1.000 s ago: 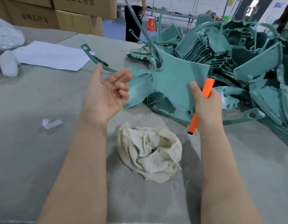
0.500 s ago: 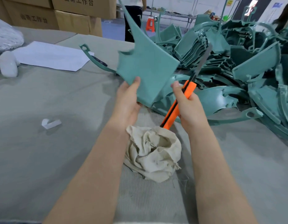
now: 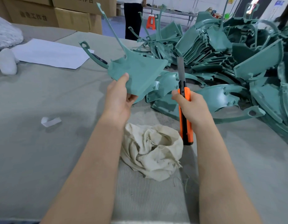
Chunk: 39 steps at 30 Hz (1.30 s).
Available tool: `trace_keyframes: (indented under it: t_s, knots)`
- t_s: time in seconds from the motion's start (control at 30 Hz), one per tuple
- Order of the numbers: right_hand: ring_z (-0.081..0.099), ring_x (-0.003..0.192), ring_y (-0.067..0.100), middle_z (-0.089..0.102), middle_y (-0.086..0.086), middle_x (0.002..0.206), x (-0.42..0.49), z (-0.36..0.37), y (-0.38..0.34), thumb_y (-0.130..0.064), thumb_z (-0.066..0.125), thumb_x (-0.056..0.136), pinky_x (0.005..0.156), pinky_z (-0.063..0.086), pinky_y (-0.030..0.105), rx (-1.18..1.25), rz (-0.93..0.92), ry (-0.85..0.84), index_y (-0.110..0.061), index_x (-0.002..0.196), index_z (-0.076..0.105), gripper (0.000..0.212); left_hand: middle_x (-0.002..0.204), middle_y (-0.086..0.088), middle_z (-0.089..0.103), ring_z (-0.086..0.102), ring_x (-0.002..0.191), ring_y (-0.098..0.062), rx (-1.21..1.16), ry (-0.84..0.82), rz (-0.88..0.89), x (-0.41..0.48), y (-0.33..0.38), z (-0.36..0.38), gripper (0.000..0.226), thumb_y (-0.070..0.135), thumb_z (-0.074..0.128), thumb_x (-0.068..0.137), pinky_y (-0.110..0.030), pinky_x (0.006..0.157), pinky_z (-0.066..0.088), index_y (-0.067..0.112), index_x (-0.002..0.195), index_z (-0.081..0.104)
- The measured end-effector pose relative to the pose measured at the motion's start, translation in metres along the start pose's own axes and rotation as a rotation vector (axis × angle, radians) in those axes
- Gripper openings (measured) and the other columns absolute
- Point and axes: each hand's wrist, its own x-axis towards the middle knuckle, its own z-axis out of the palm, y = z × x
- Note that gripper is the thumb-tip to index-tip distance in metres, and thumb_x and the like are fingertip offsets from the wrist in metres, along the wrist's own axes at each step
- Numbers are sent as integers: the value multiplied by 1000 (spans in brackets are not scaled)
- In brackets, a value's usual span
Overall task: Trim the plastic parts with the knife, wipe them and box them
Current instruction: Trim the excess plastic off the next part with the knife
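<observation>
My left hand (image 3: pixel 119 99) pinches the near corner of a teal plastic part (image 3: pixel 140 70), a flat curved panel with a long thin prong rising from it, held above the table. My right hand (image 3: pixel 191 105) grips an orange utility knife (image 3: pixel 185 113) with its blade extended and pointing up, just right of the panel and apart from it. A crumpled cream rag (image 3: pixel 153 151) lies on the table between my forearms. A big heap of teal plastic parts (image 3: pixel 229 67) covers the table's right side.
The table has a grey-green felt cover (image 3: pixel 43 143). A white sheet of paper (image 3: pixel 51 54) and a small white scrap (image 3: pixel 50 121) lie on the left. Cardboard boxes (image 3: pixel 59 15) stand at the back left. A person (image 3: pixel 133 18) stands beyond the table.
My left hand went from open and empty to holding the panel's corner. The panel tilted flatter and lower. My right hand turned the knife upright, blade up.
</observation>
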Motion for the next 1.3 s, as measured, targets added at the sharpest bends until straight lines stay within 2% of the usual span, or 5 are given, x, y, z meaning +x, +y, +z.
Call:
trace_keyframes:
  t_s: [0.3,0.63,0.77,0.93,1.3]
  knots:
    - [67,98,16,72,2,102,0,-5,-1,-38,59,95,86,56,37,350,159,-92,-15,98,66,25,90,3,69,67,66,-7,32,-5,-31,3,-5,0,6,20,54,96,-19,51,50,19,99,58]
    - [70,95,18,74,3,91,1,-7,-3,-44,51,98,90,55,36,554,219,-95,-10,95,71,40,84,0,73,69,65,-13,-180,-199,-201,-3,-1,4,11,17,52,96,-23,53,52,14,103,60]
    - [68,98,26,70,15,105,0,-3,-7,-32,46,102,91,54,41,655,265,-122,-2,107,63,35,106,-5,65,64,92,-18,78,-413,-431,-10,-11,11,22,21,46,98,-34,82,52,15,116,57]
    - [61,81,28,64,11,91,-3,0,-8,-8,46,98,73,52,38,736,251,-98,-7,100,59,12,107,-4,69,67,86,-15,256,-484,-541,-23,-27,22,31,21,49,97,-27,71,57,10,125,56]
    - [66,93,28,58,11,92,1,-8,-8,-25,44,103,74,57,47,524,410,-59,-7,99,53,20,103,3,70,69,91,-13,191,-130,49,-1,-10,11,17,20,44,102,-33,69,59,20,108,59]
